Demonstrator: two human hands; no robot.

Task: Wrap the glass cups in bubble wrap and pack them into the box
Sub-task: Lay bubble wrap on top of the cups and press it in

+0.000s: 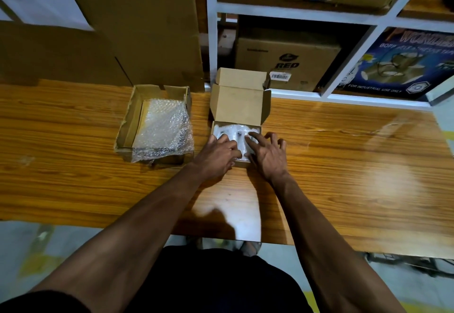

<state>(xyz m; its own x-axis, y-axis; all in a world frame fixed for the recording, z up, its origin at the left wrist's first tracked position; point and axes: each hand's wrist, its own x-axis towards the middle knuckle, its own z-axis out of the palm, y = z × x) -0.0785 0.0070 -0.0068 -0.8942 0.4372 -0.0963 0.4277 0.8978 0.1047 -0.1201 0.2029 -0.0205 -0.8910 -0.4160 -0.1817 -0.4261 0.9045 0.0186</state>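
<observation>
A small cardboard box (pixel 237 106) stands open on the wooden table (pixel 344 153), its lid tipped back. Inside lie bubble-wrapped glass cups (pixel 237 132), partly hidden by my hands. My left hand (pixel 219 152) lies over the left side of the box, fingers reaching onto the wrapped cups. My right hand (pixel 266 152) is spread over the right side, its fingertips pressing on the wrap. Neither hand closes around anything. To the left, a shallow open carton (pixel 127 121) holds loose sheets of bubble wrap (pixel 164 128).
Tall cardboard sheets (pixel 137 25) lean against the wall behind the carton. A white shelf unit (pixel 294 8) at the back right holds cartons, including one marked RED (pixel 287 62) and a blue tape box (pixel 403 64). The table's near edge runs just before my legs.
</observation>
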